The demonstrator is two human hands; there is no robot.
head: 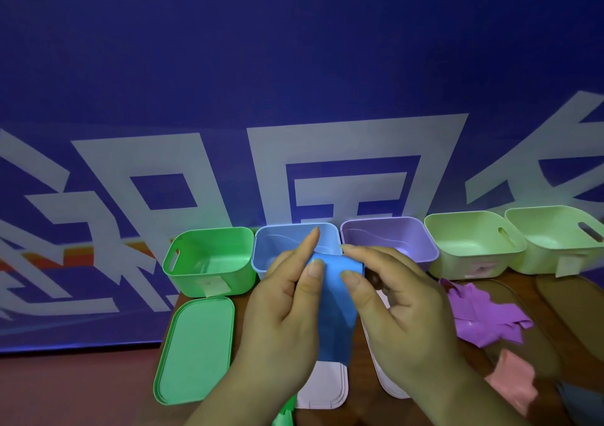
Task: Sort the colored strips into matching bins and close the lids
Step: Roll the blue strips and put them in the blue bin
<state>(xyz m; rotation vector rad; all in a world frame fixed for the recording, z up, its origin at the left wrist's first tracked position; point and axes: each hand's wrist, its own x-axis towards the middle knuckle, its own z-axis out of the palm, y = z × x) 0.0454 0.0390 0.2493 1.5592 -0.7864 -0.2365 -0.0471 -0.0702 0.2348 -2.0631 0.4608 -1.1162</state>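
Over the middle of the brown table (562,337), seen from the head camera, both hands held one blue strip (336,308) in the air, just in front of the light blue bin (287,228). The left hand (284,308) pinched the strip's upper left edge under its thumb, with the index finger stretched up towards the bin. The right hand (392,301) clamped the upper right edge, thumb on the front and the other fingers curled behind. The strip hung down between the two palms.

Five open bins stood in a row at the far edge, touching or nearly so: a green bin (183,275), the light blue one, a purple bin (385,221) and two pale green bins (464,269). A green lid (196,347) lay flat before the green bin, and a white lid (323,386) lay under the hands. Purple strips (483,318) lay heaped to the right, with a pink strip (513,383) nearer the camera.
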